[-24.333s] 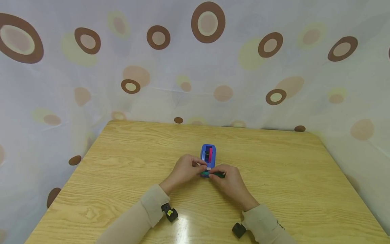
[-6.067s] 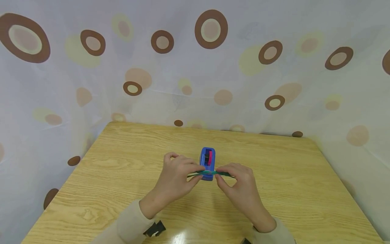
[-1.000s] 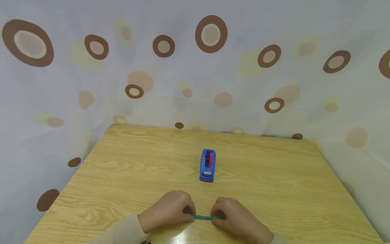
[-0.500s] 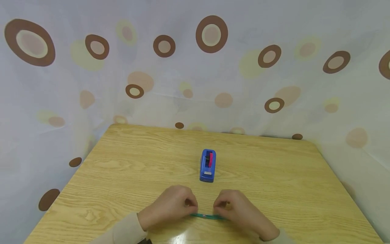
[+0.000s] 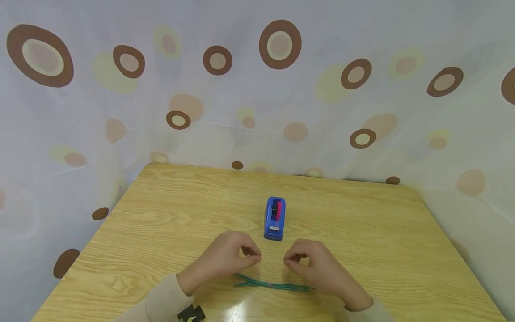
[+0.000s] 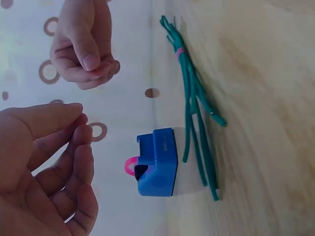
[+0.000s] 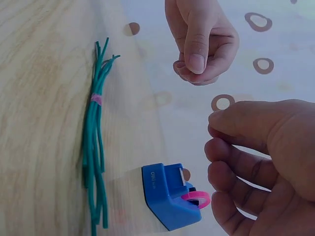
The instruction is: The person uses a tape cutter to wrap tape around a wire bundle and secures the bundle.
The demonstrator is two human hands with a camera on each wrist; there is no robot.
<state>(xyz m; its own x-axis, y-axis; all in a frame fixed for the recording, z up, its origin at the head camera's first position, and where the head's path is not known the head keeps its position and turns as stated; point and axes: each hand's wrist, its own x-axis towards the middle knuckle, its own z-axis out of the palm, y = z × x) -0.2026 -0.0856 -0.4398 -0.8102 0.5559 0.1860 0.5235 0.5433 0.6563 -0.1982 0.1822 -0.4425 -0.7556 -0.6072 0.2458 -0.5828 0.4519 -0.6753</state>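
A bundle of thin green strands point(image 5: 283, 286) lies crosswise on the table, its ends fanned out. Around its middle runs a narrow pink tape band point(image 7: 96, 99). Beyond it stands a blue tape dispenser point(image 5: 274, 232) with a pink roll point(image 7: 198, 198) in it. My left hand point(image 5: 227, 255) hovers above the bundle's left part, thumb and fingers loosely bent, nothing between them. Facing it, my right hand point(image 5: 315, 264) is raised over the right part, likewise relaxed and holding nothing. Both wrist views show the bundle apart from the fingertips.
The wooden table point(image 5: 181, 201) reaches back to a pale curtain point(image 5: 225, 98) printed with brown rings. A dark wrist device point(image 5: 191, 314) sits at my left sleeve point(image 5: 161, 302).
Both hands have let go of the green bundle, which now lies on the table, and have risen slightly forward from it. Earlier they held it over the tape dispenser.
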